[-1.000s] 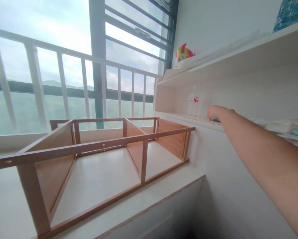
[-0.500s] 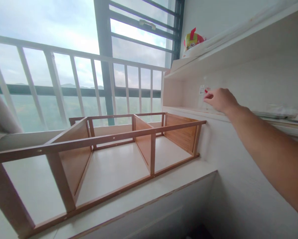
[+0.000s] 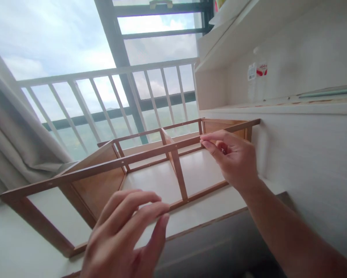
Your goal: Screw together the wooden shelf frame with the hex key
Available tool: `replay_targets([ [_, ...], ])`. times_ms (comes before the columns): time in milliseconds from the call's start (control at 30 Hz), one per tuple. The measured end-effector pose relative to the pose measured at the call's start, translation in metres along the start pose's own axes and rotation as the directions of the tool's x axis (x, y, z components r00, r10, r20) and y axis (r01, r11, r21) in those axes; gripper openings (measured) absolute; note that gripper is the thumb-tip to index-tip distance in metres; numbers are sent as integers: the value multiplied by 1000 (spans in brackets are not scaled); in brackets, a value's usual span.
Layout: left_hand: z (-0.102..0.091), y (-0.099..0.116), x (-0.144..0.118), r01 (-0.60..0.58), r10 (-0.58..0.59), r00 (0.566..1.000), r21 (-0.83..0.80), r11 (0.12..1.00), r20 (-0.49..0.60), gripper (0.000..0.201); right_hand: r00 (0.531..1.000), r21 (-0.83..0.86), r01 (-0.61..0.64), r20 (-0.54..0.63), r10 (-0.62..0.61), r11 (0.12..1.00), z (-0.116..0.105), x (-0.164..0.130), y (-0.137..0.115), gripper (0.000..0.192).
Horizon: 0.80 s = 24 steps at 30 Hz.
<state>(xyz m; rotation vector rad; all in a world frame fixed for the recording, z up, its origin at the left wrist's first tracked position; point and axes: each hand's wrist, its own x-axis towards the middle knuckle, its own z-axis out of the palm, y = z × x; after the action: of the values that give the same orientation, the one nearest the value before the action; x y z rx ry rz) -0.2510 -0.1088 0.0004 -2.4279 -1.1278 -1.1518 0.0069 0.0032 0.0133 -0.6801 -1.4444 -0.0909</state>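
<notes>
On the white sill under the window lies a brown wooden frame, on its side, open-faced, with slim rails and solid panels dividing it into bays. The right hand hovers over its right end, thumb and fingers pinched narrow on something small and shiny that I cannot identify. The left hand floats near the front rail, fingers loosely spread, holding nothing. A clear bottle stands on the shelf beside.

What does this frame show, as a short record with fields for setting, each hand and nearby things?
Setting: white window ledge beside a railed window
Main thing: brown wooden open-frame rack lying on the ledge
Right hand: fingers pinched together over the rack's top rail; something small may be between them, cannot tell
Left hand: raised, fingers spread, holding nothing
Nearby: clear plastic bottle on the white wall shelf
</notes>
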Motion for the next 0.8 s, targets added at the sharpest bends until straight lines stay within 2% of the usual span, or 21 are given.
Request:
replay_targets([
  [67,-6,-3,44,-64,123,979,328,943,-161,16,1000,56,-18,-8,18,998,11,-2,6,11],
  [100,-5,-6,65,-68,152,974,420,905,-171,16,1000,75,-25,-8,26,997,15,-2,9,11],
  [167,3,-14,98,-56,110,991,491,869,-81,26,999,115,-39,1,39,993,23,1,14,13],
  [267,16,-30,125,-33,8,998,478,877,55,28,998,162,-66,10,65,985,30,6,21,14],
  [333,20,-38,130,1,-61,991,452,892,118,26,997,160,-79,20,77,984,34,9,24,13],
  [433,19,-43,131,51,-120,983,422,905,138,29,997,162,-70,38,64,984,36,9,26,12],
  [800,10,-55,141,27,-113,968,355,934,224,33,1000,147,-18,13,16,989,41,4,28,12],
])
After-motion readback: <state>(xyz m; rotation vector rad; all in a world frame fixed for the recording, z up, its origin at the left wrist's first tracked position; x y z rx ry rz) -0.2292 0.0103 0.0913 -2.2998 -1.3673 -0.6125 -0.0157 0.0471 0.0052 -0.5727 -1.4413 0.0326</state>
